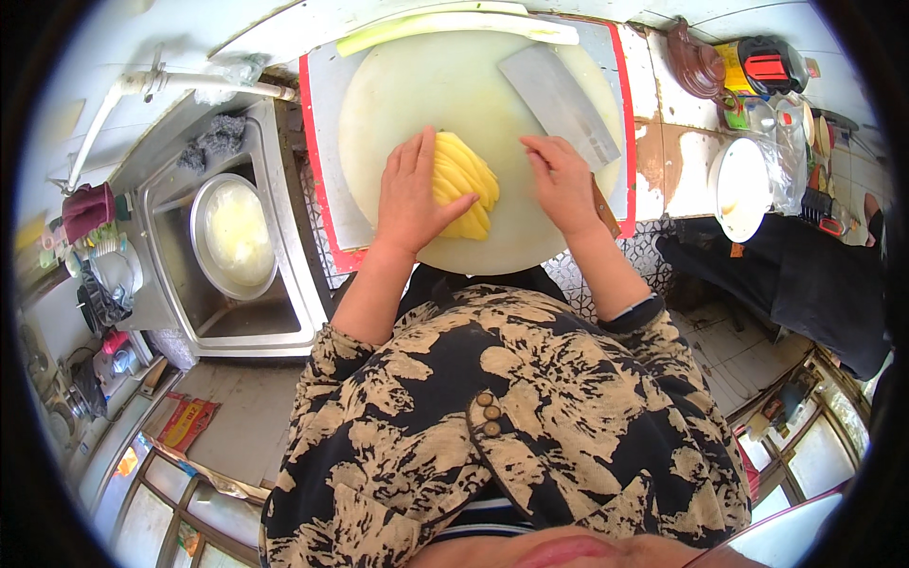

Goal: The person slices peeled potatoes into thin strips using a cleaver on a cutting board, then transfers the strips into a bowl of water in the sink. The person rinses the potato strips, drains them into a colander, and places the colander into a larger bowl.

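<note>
Nearest the camera: patterned black-and-tan garment, forearms rising from it to a round pale cutting board (445, 85) on the bench.

Left hand (412, 194): flat, palm down, fingers extended and together, resting on the near-left part of a stack of yellow potato slices (466, 180). Pressing, not gripping.

Right hand (561, 182): on the board just right of the stack, fingers loosely curled, tips toward the slices; holds nothing. Contact with the slices cannot be told.

Slices: fanned, overlapping, near the board's middle. Long axis of the stack runs from near-right to far-left; the cut faces lean toward the right. The left hand hides the left edge.

Beyond the right hand: cleaver (559, 104) lying flat on the board, blade pointing far-left, handle near-right, partly hidden by the wrist.

Far rim of the board: long pale green leek (454, 24) lying crosswise.

Left: steel sink (284, 237) with a metal basin (232, 237). Right: white bowl (740, 187).
</note>
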Action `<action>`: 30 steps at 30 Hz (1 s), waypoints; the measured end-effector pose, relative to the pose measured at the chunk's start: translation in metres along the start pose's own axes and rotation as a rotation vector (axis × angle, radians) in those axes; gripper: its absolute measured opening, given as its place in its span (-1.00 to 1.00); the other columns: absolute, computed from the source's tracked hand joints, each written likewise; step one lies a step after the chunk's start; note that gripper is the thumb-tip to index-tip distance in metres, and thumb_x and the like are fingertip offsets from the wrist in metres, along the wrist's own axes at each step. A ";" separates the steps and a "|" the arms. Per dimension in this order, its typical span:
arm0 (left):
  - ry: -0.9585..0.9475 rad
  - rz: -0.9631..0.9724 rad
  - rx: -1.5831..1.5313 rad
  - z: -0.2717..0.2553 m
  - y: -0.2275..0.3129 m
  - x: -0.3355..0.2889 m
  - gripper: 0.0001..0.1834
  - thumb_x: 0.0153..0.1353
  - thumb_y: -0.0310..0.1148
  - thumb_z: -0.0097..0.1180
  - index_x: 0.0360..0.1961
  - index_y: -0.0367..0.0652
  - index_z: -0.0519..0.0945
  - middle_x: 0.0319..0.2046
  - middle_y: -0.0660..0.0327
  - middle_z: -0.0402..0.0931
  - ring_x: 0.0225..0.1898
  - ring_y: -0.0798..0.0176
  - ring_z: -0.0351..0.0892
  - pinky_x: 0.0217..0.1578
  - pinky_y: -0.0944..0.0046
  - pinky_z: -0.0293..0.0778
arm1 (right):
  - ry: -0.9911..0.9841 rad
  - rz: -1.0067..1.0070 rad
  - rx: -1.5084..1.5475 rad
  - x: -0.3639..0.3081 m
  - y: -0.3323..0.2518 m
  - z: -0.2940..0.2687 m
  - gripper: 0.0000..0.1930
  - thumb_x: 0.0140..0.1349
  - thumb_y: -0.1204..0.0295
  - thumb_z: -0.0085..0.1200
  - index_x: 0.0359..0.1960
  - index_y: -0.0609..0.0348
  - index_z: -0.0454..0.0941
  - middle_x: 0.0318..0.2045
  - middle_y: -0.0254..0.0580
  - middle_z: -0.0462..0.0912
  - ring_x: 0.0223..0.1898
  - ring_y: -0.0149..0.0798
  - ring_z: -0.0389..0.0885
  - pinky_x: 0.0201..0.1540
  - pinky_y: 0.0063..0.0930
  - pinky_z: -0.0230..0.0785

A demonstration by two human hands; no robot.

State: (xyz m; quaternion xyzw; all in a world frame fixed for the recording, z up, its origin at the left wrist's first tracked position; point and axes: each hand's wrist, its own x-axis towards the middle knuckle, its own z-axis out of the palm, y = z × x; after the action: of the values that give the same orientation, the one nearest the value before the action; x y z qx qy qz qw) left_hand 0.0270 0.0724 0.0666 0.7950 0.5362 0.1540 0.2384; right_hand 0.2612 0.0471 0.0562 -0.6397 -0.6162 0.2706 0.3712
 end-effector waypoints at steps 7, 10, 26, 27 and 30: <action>0.067 0.034 -0.019 0.009 -0.009 -0.007 0.08 0.02 0.11 0.37 0.42 -0.27 0.16 0.38 -0.04 0.18 0.40 -0.13 0.11 0.38 -0.02 0.10 | 0.090 0.028 -0.349 -0.038 0.018 -0.050 -0.47 0.17 0.46 0.25 0.20 0.19 0.42 0.04 0.08 0.47 0.09 0.11 0.41 0.12 -0.12 0.33; 0.082 0.081 -0.030 0.014 -0.014 -0.007 0.02 0.09 0.11 0.31 0.42 -0.24 0.18 0.40 -0.03 0.14 0.41 -0.15 0.10 0.40 -0.05 0.06 | -0.026 0.201 -0.437 -0.053 0.022 -0.056 -0.41 0.13 0.43 0.29 0.21 0.18 0.37 0.04 0.06 0.46 0.10 0.12 0.40 0.12 -0.10 0.33; 0.174 0.252 -0.058 0.011 -0.002 -0.011 -0.57 0.16 -0.34 0.25 0.06 -0.23 0.53 0.11 0.07 0.48 0.17 -0.04 0.42 0.20 0.05 0.35 | -0.071 0.261 0.160 -0.059 -0.025 -0.068 -0.46 0.23 0.44 0.16 0.24 0.13 0.25 -0.65 -0.28 0.48 -0.62 -0.45 0.43 -0.52 -0.49 0.28; 0.186 0.259 -0.058 0.013 -0.003 -0.010 -0.58 0.16 -0.35 0.25 0.05 -0.24 0.53 0.10 0.07 0.48 0.16 -0.05 0.43 0.20 0.05 0.36 | -0.104 0.300 0.251 -0.057 -0.032 -0.065 -0.45 0.25 0.44 0.15 0.26 0.14 0.25 -0.66 -0.32 0.45 -0.62 -0.53 0.38 -0.53 -0.55 0.23; 0.204 0.278 -0.054 0.015 -0.006 -0.008 -0.60 0.15 -0.38 0.24 0.02 -0.24 0.54 0.09 0.06 0.48 0.14 -0.06 0.44 0.18 0.04 0.37 | -0.164 0.333 0.226 -0.042 -0.044 -0.049 -0.54 0.31 0.43 0.11 0.24 0.18 0.39 -0.69 -0.19 0.49 -0.64 -0.32 0.47 -0.52 -0.43 0.30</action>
State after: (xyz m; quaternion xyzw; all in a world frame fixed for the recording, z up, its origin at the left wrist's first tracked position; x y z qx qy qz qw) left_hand 0.0267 0.0639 0.0505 0.8350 0.4382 0.2797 0.1804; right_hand 0.2706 -0.0032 0.1151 -0.6629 -0.4959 0.4466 0.3394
